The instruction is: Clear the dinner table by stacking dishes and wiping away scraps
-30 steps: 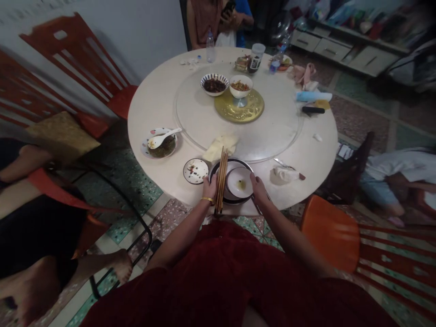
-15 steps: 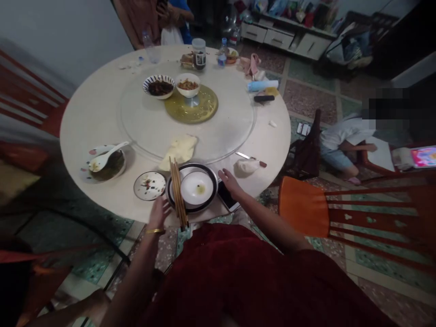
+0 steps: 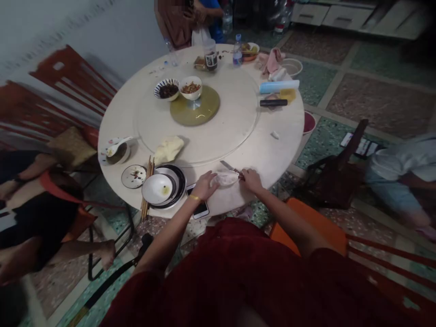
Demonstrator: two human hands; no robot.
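Note:
My left hand [image 3: 205, 185], with a gold band at the wrist, has its thumb and fingers round the left end of a crumpled white plastic bag [image 3: 226, 178] near the table's front edge. What the bag contains, if anything, I cannot make out. At its right end, the curled fingers of my right hand [image 3: 251, 180] are on the brown handle of a small knife [image 3: 227, 166]. The blade lies behind the bag and points away to the left. A phone [image 3: 200, 210] lies on the table, partly covered by my left wrist.
Left of the phone are stacked bowls [image 3: 157, 189], chopsticks [image 3: 145, 208], a small plate [image 3: 134, 176] and a soup bowl [image 3: 119, 155] with a spoon. A yellow cloth [image 3: 169, 149] touches the glass turntable [image 3: 235, 118]. An orange chair [image 3: 308, 222] stands right; people are around.
Both hands have moved right, from beside the stacked bowls to the white bag and the knife. My right hand has closed on the knife handle. The camera view has turned too.

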